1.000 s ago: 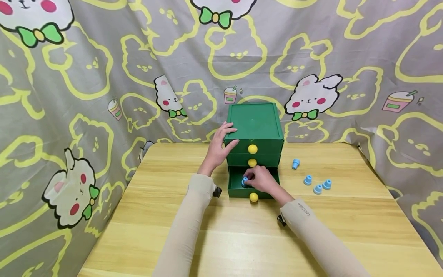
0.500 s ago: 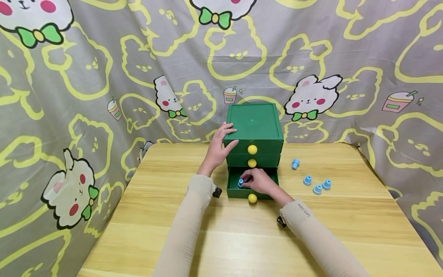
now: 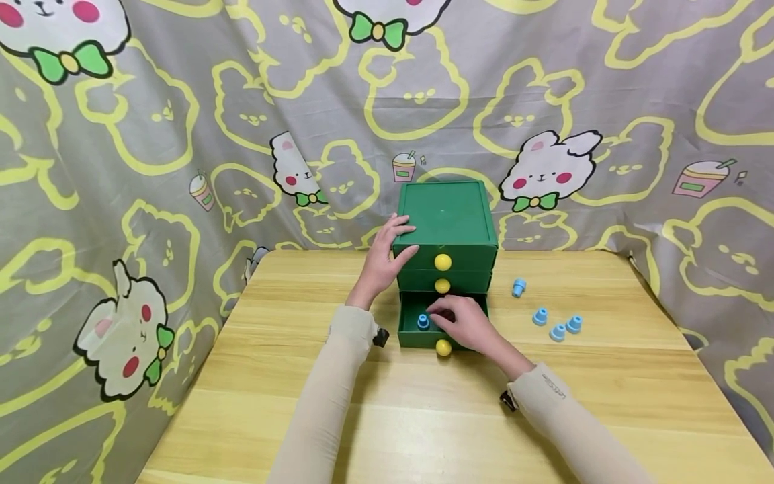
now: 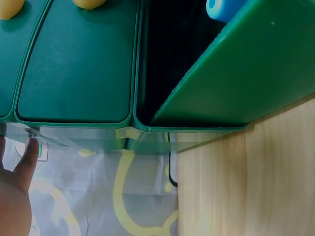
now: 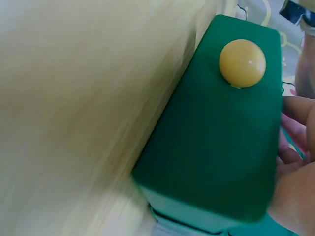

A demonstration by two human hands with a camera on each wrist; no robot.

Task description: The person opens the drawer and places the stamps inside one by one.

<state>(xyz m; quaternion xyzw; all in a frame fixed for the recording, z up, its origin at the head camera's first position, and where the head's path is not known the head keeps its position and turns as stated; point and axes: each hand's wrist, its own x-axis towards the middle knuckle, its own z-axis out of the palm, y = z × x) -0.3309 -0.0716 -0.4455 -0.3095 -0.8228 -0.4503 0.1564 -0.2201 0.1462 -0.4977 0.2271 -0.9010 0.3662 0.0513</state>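
Green cabinet: one blue peg is in its bottom drawer, empty right hand alongside; left hand, fingers spread, touches its side; four pegs remain to its right.

Blue peg cut off (left wrist view).

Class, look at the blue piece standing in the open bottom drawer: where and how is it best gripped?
I'd probably pinch the blue piece by its narrower upper part, coming from above: it stands upright, wide base down, and the open drawer walls off its sides but leaves its top exposed.
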